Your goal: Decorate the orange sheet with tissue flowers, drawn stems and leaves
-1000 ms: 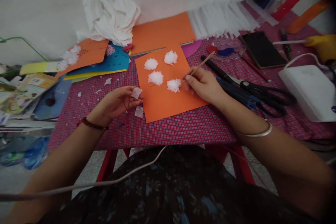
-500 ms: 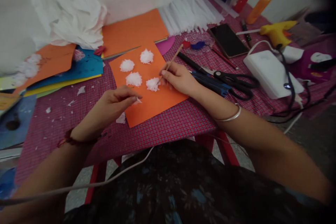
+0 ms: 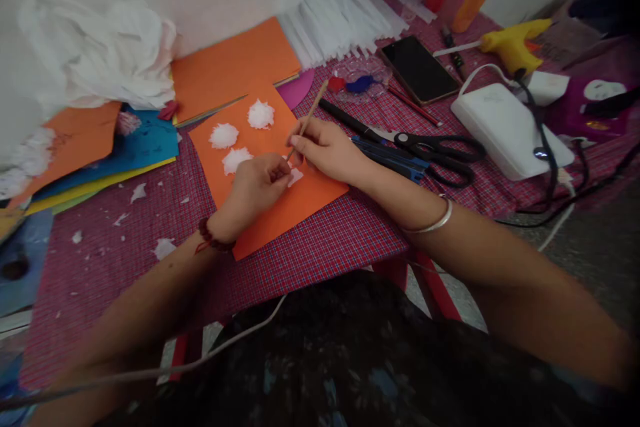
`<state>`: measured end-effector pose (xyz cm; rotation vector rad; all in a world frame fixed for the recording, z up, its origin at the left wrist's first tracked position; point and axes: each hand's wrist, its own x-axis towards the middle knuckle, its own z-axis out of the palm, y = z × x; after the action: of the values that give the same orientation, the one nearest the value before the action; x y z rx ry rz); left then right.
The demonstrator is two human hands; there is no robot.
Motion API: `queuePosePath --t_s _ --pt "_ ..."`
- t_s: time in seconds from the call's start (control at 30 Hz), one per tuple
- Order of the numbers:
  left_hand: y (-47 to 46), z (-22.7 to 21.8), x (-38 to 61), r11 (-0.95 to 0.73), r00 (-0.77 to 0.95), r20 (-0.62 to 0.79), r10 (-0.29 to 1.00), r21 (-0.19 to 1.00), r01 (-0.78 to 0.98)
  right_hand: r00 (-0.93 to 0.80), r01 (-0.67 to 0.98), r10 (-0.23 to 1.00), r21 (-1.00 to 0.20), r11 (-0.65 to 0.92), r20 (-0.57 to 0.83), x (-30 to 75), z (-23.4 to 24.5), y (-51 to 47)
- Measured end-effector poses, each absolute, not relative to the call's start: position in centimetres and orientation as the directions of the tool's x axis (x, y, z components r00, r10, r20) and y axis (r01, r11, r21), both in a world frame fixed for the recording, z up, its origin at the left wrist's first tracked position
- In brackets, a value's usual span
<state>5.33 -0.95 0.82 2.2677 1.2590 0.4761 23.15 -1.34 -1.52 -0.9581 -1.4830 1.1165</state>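
My right hand is closed in a pinch round a thin wooden stick, which slants down to the orange sheet. Close beside the stick's lower end, my left hand has its fingers pinched at the edge of a small piece of white paper. Three fluffy white paper tufts show on the sheet: one at the top, a left one and a lower one partly behind my left hand. That hand covers the spot where another tuft was visible earlier.
Black-handled scissors lie right of the sheet, near a phone and a white power bank. A yellow glue gun rests further back. White strips and crumpled white paper lie along the wall. Paper scraps dot the cloth.
My left hand has moved right and in toward the stick's lower end, bringing the white paper piece along. My right hand keeps its grip on the stick. The view has shifted slightly right.
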Motion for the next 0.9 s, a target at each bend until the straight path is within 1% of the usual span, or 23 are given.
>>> queuePosePath --t_s 0.07,0.13,0.23,0.37,0.43,0.53,0.63,0.67,0.77,0.83,0.9 --pt "-0.5 0.4 5.2 -0.431 0.48 0.071 0.874 0.568 0.701 -0.123 0.037 0.965 -0.97 0.24 0.234 23.4 -0.9 -1.7" --pt "-0.4 0.1 5.0 -0.413 0.457 0.081 0.886 0.586 0.697 -0.091 0.058 0.979 -0.981 0.186 0.18 23.7 -0.2 -2.1" --pt "-0.4 -0.3 5.0 -0.385 0.432 0.082 0.898 0.621 0.683 -0.097 0.096 0.99 -0.989 0.111 0.102 23.7 0.3 -2.6" --pt "-0.4 -0.5 5.1 -0.364 0.422 0.077 0.903 0.659 0.659 -0.116 0.128 0.989 -0.986 0.104 0.089 23.2 -0.4 -2.5" --pt "-0.4 -0.4 4.9 -0.38 0.432 0.09 0.898 0.653 0.655 -0.121 0.14 0.989 -0.985 0.102 0.085 23.0 -0.8 -2.5" --pt "-0.6 -0.1 4.0 -0.456 0.483 0.133 0.866 0.609 0.649 -0.108 0.136 0.992 -0.987 0.085 0.071 22.9 -0.9 -2.4" --pt "-1.5 0.3 2.7 -0.564 0.57 0.18 0.802 0.544 0.622 -0.08 0.111 0.995 -0.992 0.065 0.056 22.9 -0.5 -2.5" --pt "-2.0 0.3 2.2 -0.615 0.614 0.195 0.765 0.505 0.606 -0.072 0.1 0.996 -0.993 0.057 0.05 22.9 -0.4 -2.5" --pt "-3.4 0.1 1.2 -0.774 0.746 0.238 0.622 0.329 0.541 -0.077 0.078 0.997 -0.997 0.029 0.023 22.9 -0.2 -2.7" --pt "-4.2 -0.2 0.9 -0.838 0.802 0.248 0.544 0.208 0.504 -0.099 0.077 0.995 -0.997 0.003 -0.005 22.8 -0.3 -2.7" --pt "-4.7 -0.4 0.8 -0.869 0.836 0.238 0.494 0.122 0.479 -0.113 0.075 0.993 -0.997 -0.021 -0.03 22.8 -0.5 -2.8"
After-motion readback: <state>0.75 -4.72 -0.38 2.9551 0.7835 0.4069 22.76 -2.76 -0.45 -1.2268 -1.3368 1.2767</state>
